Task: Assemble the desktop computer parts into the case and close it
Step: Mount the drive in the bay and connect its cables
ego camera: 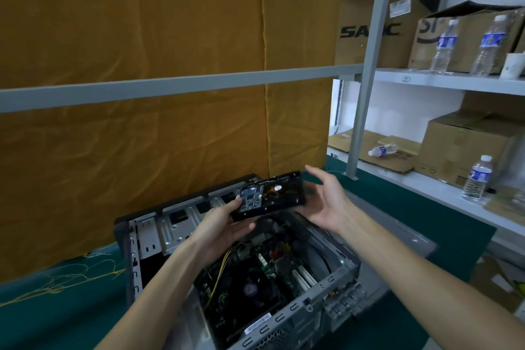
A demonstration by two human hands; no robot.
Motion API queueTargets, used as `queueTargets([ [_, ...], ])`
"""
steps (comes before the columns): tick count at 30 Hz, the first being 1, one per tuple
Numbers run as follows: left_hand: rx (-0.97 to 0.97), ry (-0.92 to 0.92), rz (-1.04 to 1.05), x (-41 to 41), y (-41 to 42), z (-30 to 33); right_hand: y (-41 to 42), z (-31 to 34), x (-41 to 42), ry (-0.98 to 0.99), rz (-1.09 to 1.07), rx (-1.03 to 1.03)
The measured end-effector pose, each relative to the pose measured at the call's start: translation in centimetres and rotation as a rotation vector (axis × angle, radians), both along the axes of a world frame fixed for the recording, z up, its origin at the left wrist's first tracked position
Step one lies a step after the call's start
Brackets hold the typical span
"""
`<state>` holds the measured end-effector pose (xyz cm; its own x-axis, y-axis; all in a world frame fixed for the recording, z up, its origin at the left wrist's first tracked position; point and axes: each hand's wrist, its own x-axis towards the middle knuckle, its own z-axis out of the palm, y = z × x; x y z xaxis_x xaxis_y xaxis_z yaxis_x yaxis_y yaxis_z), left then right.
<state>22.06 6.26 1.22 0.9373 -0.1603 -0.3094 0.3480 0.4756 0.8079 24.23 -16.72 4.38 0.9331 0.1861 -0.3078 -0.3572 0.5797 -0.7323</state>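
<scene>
An open desktop case (321, 297) lies on its side on the green table, its motherboard (255, 273) with a fan and yellow wires exposed. Above the case I hold a black hard drive (279, 193), circuit-board side up. My left hand (224, 221) grips the drive's near left end, thumb on top and fingers underneath. My right hand (326, 199) is spread at the drive's right end, fingers straight; contact with the drive is hard to tell.
A mustard cloth (142, 37) hangs behind a grey bar (170, 85). To the right, metal shelves (426, 81) carry cardboard boxes, water bottles (477, 179) and a paper cup. The grey side panel (397, 224) lies right of the case. Loose yellow threads lie at the left.
</scene>
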Motion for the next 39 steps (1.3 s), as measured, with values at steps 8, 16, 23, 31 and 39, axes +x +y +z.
queueTargets([
  [8,0.065,-0.02,-0.115,-1.7,-1.1,-0.1,3.0,-0.4,0.5,-0.157,0.127,0.056],
  [16,0.29,-0.193,-0.188,-1.1,0.2,0.1,3.3,0.0,0.5,-0.124,0.113,-0.389],
  [23,0.448,-0.168,-0.076,-1.5,-0.1,-0.6,4.6,-1.9,-1.0,-0.21,0.037,-0.629],
  [31,0.314,-0.054,-0.043,-1.9,-0.5,-0.5,1.1,-2.4,-3.6,-0.303,0.385,-0.645],
  [39,0.295,0.034,-0.34,-2.7,0.0,-0.1,-1.3,-1.9,-5.6,-0.16,0.372,-0.439],
])
